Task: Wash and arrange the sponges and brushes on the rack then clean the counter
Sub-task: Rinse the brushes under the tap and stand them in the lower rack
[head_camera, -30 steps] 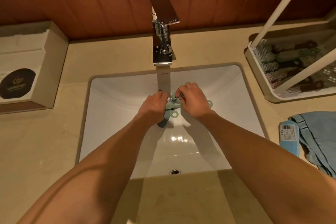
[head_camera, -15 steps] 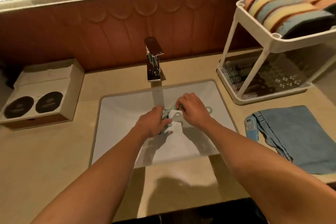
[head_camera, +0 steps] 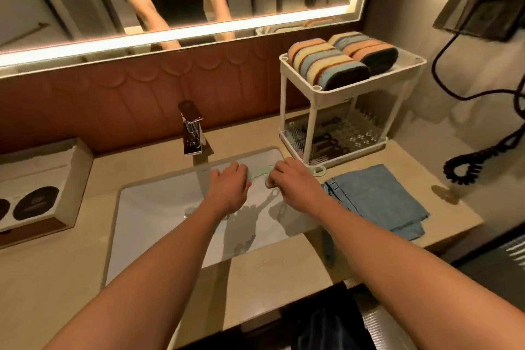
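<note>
Both hands hang over the back right part of the white oval sink [head_camera: 159,207], so drips fall into the basin and not onto the beige stone desk [head_camera: 56,278]. Between them is a pale green plastic brush [head_camera: 260,171]. The left hand [head_camera: 228,190] has its fingers curled over one end, and the right hand [head_camera: 297,189] has its fingers pinched on the other, near a looped handle. How much of the brush lies under the palms is hidden.

Gripping both ends probably lets the person shake off water before racking it. Right of the sink stands a white two-tier plastic rack [head_camera: 312,122], with striped sponges [head_camera: 326,65] on edge in the top tier, likely to drain, and dark brushes [head_camera: 326,140] below. A folded blue cloth [head_camera: 375,196] lies just right of the sink, handy for wiping.
</note>
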`<state>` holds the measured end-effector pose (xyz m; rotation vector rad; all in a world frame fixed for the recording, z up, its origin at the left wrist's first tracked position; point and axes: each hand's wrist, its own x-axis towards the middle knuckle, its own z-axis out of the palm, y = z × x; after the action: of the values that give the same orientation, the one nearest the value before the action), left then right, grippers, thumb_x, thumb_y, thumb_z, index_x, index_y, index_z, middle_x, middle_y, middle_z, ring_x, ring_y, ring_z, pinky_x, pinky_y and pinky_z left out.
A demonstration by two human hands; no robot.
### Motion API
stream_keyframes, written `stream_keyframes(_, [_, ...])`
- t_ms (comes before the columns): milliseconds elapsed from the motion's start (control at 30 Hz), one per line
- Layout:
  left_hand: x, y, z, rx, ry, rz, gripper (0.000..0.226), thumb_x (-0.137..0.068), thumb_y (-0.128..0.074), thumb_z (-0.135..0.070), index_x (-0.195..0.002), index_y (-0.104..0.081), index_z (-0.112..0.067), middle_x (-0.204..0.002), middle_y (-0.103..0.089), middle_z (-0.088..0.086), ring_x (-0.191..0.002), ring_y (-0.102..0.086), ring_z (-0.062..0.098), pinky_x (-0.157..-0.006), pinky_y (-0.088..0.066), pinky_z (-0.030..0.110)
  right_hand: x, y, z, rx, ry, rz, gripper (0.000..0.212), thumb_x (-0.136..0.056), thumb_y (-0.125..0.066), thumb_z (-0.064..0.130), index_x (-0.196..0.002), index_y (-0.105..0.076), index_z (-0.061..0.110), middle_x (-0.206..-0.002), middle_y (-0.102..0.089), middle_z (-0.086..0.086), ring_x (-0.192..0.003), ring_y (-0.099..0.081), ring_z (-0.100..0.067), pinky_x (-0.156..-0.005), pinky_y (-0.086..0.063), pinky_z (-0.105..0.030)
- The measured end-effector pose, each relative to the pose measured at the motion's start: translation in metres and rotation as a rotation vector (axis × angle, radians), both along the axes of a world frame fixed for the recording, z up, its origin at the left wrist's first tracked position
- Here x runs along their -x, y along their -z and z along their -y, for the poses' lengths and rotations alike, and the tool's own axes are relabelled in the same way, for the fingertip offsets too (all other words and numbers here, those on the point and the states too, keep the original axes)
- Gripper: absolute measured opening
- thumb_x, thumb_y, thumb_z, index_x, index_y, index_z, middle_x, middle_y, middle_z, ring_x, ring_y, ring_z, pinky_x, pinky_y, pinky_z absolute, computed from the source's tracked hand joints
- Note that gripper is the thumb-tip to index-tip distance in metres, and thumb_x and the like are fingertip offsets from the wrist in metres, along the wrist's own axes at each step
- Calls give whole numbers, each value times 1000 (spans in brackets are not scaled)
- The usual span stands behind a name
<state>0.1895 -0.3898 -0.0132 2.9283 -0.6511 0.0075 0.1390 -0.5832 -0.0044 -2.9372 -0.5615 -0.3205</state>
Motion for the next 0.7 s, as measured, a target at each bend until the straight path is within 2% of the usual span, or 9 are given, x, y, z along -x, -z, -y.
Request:
stream_keyframes(100, [2, -3, 15, 0, 28, 19, 25, -105, -41, -38, -121, -48, -21, -117, -53, 3, -100, -53, 25, -90, -32, 42, 14, 1, 24, 54, 55, 3, 32, -88, -67, 9, -116, -66, 26, -117, -59, 4, -113, -49, -22, -97, -41, -34])
stream_keyframes(333, [-8, -7, 47, 28, 58, -24, 22, -105, -41, -38, -119, -47, -22, -117, -52, 3, -96, -51, 23, -93, -32, 42, 25, 2, 81, 124, 183, 28, 38, -82, -68, 5, -118, -63, 19, -121, -60, -3, -111, -52, -26, -91, -46, -35])
stream_keyframes(567, [-41, -11, 85, 141, 40, -37, 36, -104, -45, -42, -135, -47, -23, -125, -46, 4, -102, -53, 24, -100, -41, 43, 4, -3, 127, -11, 291, 41, 44, -78, -68, -4, -116, -64, 18, -121, -62, -2, -115, -52, -25, -93, -47, -36])
stream_keyframes(700, [-60, -12, 106, 226, -7, -147, 39, -103, -48, -44, -134, -48, -21, -128, -43, 5, -99, -52, 23, -98, -48, 43, -11, 1, 148, -87, 319, 20, 43, -79, -70, -3, -115, -63, 20, -123, -61, 1, -117, -50, -22, -96, -48, -35])
